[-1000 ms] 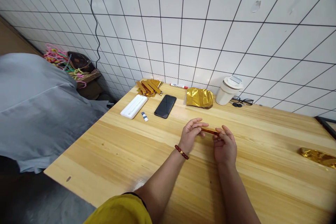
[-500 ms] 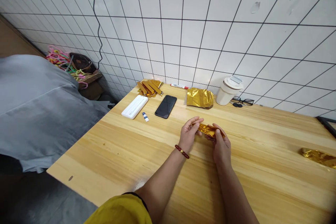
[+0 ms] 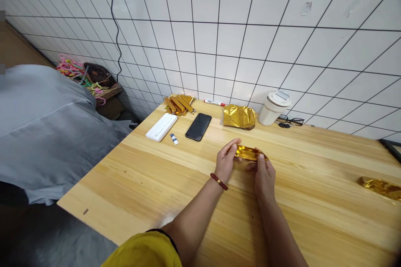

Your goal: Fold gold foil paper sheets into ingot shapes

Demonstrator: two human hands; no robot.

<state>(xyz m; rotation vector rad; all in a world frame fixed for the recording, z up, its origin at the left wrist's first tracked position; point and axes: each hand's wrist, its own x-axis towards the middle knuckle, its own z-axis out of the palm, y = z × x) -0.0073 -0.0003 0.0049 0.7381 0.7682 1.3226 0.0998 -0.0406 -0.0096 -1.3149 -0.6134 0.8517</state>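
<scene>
Two hands, one narrow piece of gold foil [image 3: 247,153], and that's pretty much the whole show. The left hand [image 3: 224,162] has its thumb and fingers closed on one end, and the right hand [image 3: 265,176] is pinching the other, thumb on top. Both grips look narrow, with the shiny middle stretched between them over the tabletop [image 3: 140,183]. I'd call it a handling and shaping stage, fingers working the foil's edges, though I can't tell whether it's folded, layered or open like a sleeve (so much glare off that stuff).

My take on what the next move calls for: a light, even pinch at both ends, and no hard tugging, since foil this thin probably creases or tears easily. If one hand has to shift along the edge, the other should hold its end steady so the middle doesn't twist.

As for what's around, a stack of gold sheets [image 3: 239,117] lies beyond the hands, with a pile of loose strips [image 3: 179,105] farther left near the wall. Another long gold piece [image 3: 381,187] sits well off to the right. The black phone [image 3: 198,127] and a small blue-and-white tube [image 3: 174,139] are on the left hand's side, both well apart from the fingers.
</scene>
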